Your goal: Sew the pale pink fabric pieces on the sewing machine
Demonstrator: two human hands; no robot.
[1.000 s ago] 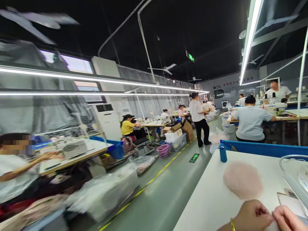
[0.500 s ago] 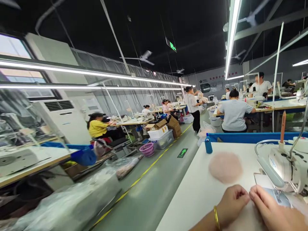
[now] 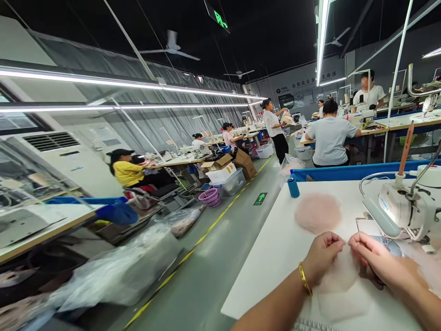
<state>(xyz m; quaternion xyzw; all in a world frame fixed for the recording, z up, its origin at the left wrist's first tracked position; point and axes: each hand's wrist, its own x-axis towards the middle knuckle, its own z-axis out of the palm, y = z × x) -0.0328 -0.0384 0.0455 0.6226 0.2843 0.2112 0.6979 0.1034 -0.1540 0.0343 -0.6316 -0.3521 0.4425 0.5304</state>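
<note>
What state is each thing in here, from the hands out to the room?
Left hand: closed, pinching sheer fabric.
Right hand: closed, pinching the same fabric.
Sheer fabric: hanging from both hands.
Pink fabric: lying flat on the table.
Blue cylinder: standing.
Sewing machine: running or not, cannot tell.
Cardboard box: flaps open.
Exit sign: lit.
Tube light: lit.

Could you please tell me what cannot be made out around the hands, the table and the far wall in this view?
In the head view:
Pinched part of the sheer fabric: hidden by the left hand and right hand.
Layers of the pink piece: too blurred to count.
Measuring scale: cut off by the bottom edge.
Sewing machine: cut off by the right edge.
Wall board: print too small.
</note>
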